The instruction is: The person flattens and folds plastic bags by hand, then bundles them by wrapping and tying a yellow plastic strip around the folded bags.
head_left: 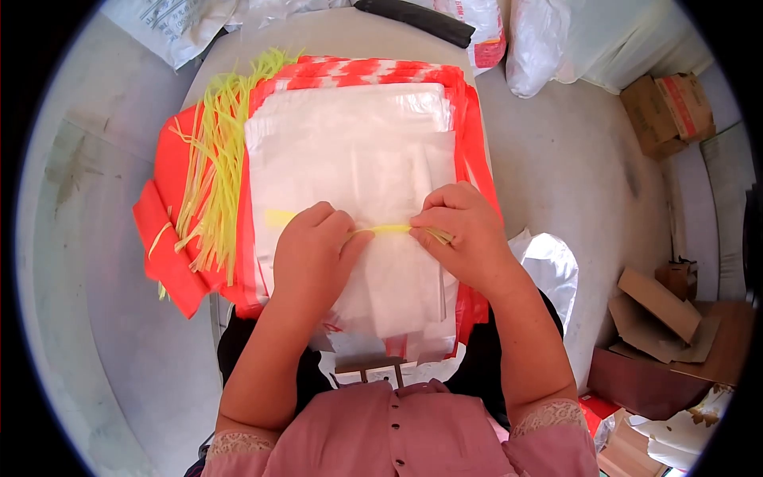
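Observation:
A yellow plastic strip is stretched between my two hands, over a stack of white plastic sheets or bags. My left hand has thumb and fingers pressed together on the strip's left part. At its other part my right hand pinches it, with loose yellowish ends poking out below the fingers. Under the white stack lies a pile of red-and-white plastic bags. To the left, a bunch of long yellow strips drapes over the pile's edge. A rolled red bundle has a thin yellow strip around it.
A black roll lies at the table's far edge, beside clear plastic bags. Cardboard boxes stand on the floor at the right. An opened carton sits on a brown box at the lower right.

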Available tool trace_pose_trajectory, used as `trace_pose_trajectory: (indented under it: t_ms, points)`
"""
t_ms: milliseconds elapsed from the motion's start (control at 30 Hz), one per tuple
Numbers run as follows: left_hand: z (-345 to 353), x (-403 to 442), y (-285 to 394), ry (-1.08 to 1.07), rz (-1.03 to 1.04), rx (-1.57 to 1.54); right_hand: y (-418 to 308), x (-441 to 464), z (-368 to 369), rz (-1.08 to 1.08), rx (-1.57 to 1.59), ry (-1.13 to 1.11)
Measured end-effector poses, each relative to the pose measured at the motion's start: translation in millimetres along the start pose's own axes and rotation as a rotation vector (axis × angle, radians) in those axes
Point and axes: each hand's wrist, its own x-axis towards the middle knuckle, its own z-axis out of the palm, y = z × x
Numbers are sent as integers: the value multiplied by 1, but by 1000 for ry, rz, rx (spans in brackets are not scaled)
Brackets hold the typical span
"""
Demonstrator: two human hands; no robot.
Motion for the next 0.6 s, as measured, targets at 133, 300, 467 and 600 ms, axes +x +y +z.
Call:
trace_pose_trajectory:
  t_ms: [133,300,467,600]
  points:
    - [2,0,2,-21,-3,80,-1,1,-2,21,18,6]
    - [3,-1,3,-37,-22,99,1,1,-4,84,61,-7]
    - [2,-1,6,-11,-26,122,-3,2,-6,135,30,-26]
    - [6,-1,6,11,-2,118,-16,5,-4,82,-50,-5]
